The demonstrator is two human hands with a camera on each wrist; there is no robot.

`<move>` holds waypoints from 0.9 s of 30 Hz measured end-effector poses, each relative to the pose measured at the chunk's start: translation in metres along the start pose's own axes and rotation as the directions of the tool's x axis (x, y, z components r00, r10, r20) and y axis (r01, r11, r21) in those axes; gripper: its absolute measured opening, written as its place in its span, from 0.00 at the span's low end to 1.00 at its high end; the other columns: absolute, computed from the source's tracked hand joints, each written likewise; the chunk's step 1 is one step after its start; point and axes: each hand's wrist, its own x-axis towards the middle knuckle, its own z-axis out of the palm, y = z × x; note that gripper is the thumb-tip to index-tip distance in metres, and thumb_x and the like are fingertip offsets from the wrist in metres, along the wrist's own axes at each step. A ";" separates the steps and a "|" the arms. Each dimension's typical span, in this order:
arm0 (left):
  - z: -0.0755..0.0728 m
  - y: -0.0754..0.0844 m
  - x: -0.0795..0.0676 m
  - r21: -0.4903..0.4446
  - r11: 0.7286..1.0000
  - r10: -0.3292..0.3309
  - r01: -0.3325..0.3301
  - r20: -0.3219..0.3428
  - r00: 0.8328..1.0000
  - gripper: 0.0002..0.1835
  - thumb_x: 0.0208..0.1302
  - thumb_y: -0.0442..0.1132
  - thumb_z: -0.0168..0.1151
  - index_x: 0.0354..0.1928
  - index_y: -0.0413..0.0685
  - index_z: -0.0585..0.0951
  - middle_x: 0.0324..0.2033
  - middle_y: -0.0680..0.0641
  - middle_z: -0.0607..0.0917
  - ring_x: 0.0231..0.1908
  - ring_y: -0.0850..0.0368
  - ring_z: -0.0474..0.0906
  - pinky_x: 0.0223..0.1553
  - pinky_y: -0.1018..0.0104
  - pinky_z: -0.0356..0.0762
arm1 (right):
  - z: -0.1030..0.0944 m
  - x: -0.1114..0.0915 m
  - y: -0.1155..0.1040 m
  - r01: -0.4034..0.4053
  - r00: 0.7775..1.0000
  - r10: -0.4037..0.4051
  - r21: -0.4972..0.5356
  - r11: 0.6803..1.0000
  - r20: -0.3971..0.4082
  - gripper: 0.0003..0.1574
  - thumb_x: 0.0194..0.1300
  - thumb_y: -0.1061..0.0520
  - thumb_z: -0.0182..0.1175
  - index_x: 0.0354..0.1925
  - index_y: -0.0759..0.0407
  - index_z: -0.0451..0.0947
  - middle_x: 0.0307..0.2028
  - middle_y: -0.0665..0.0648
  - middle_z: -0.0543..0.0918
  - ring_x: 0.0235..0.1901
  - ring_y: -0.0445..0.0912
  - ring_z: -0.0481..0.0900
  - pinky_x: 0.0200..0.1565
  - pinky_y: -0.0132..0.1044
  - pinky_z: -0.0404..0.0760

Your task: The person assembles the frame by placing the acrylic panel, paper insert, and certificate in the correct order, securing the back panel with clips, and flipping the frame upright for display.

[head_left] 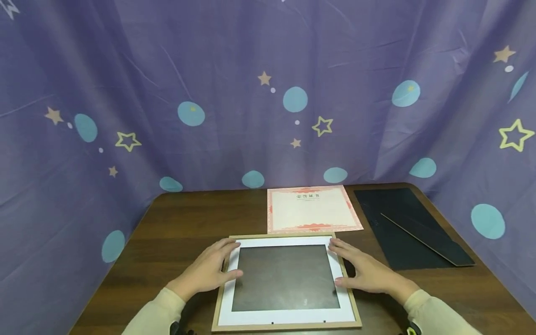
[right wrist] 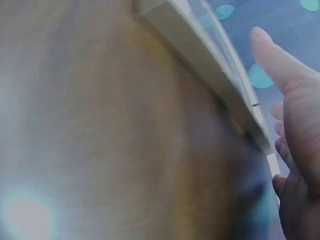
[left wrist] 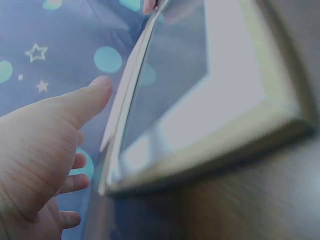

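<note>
A picture frame (head_left: 353,307) with a light wooden border lies flat on the table, with a white mat (head_left: 284,316) inside it. Dark brown shows through the glossy rectangle (head_left: 286,277) in the middle. My left hand (head_left: 209,270) is over the frame's left side, fingers spread and thumb pointing inward. Over the right side, my right hand (head_left: 366,270) mirrors it. Both wrist views show the left hand (left wrist: 50,135) and the right hand (right wrist: 300,120) with extended thumbs beside the frame's edge, gripping nothing. Whether the fingertips touch the frame, I cannot tell.
Behind the frame lies a certificate (head_left: 311,211) with a red patterned border. To the right, a dark backing board (head_left: 381,232) lies flat, with a fold-out flap (head_left: 423,235) slightly raised. A purple curtain (head_left: 234,116) hangs around the brown wooden table (head_left: 167,237).
</note>
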 end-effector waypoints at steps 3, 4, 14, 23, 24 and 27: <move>-0.006 0.006 0.016 0.019 1.000 0.002 -0.002 -0.025 1.000 0.38 0.58 0.57 0.67 0.66 0.43 0.70 0.63 0.42 0.72 0.64 0.42 0.65 0.61 0.41 0.64 | -0.010 0.005 0.003 -0.060 0.995 0.056 -0.047 0.997 -0.083 0.49 0.61 0.34 0.62 0.70 0.57 0.62 0.69 0.60 0.63 0.66 0.60 0.63 0.58 0.62 0.68; -0.008 0.008 0.022 0.020 1.000 -0.003 0.004 -0.029 1.000 0.38 0.59 0.56 0.66 0.66 0.44 0.70 0.63 0.43 0.72 0.64 0.43 0.65 0.61 0.43 0.64 | -0.014 0.008 0.005 -0.082 0.990 0.074 -0.064 0.995 -0.116 0.47 0.62 0.35 0.61 0.69 0.57 0.63 0.68 0.61 0.65 0.65 0.60 0.64 0.57 0.62 0.68; -0.003 0.005 0.084 0.056 0.998 -0.008 0.007 0.019 1.000 0.42 0.62 0.65 0.57 0.71 0.50 0.63 0.68 0.46 0.65 0.69 0.50 0.58 0.67 0.52 0.58 | -0.047 0.030 0.043 -0.218 0.952 0.176 -0.149 0.965 -0.251 0.36 0.64 0.39 0.61 0.61 0.60 0.73 0.59 0.65 0.74 0.60 0.63 0.68 0.57 0.63 0.67; 0.014 0.000 0.111 0.029 0.998 -0.065 0.062 0.092 0.994 0.42 0.63 0.68 0.52 0.72 0.52 0.62 0.70 0.44 0.62 0.70 0.47 0.56 0.66 0.47 0.57 | -0.049 0.032 0.079 -0.234 0.954 0.188 -0.185 0.954 -0.235 0.34 0.66 0.40 0.59 0.61 0.62 0.74 0.59 0.66 0.75 0.61 0.64 0.67 0.60 0.63 0.62; 0.017 -0.001 0.112 0.036 0.997 -0.070 0.067 0.097 0.993 0.42 0.63 0.68 0.51 0.72 0.52 0.62 0.70 0.43 0.63 0.70 0.47 0.56 0.66 0.47 0.58 | -0.048 0.033 0.081 -0.236 0.955 0.193 -0.184 0.954 -0.227 0.35 0.66 0.40 0.59 0.61 0.62 0.73 0.59 0.66 0.74 0.61 0.64 0.66 0.60 0.63 0.61; 0.024 -0.003 0.116 0.048 0.995 -0.095 0.090 0.111 0.989 0.42 0.63 0.69 0.50 0.72 0.53 0.62 0.69 0.44 0.63 0.70 0.48 0.56 0.67 0.48 0.58 | -0.046 0.036 0.085 -0.236 0.959 0.197 -0.183 0.954 -0.205 0.36 0.67 0.40 0.58 0.62 0.62 0.73 0.60 0.69 0.73 0.62 0.65 0.65 0.61 0.63 0.61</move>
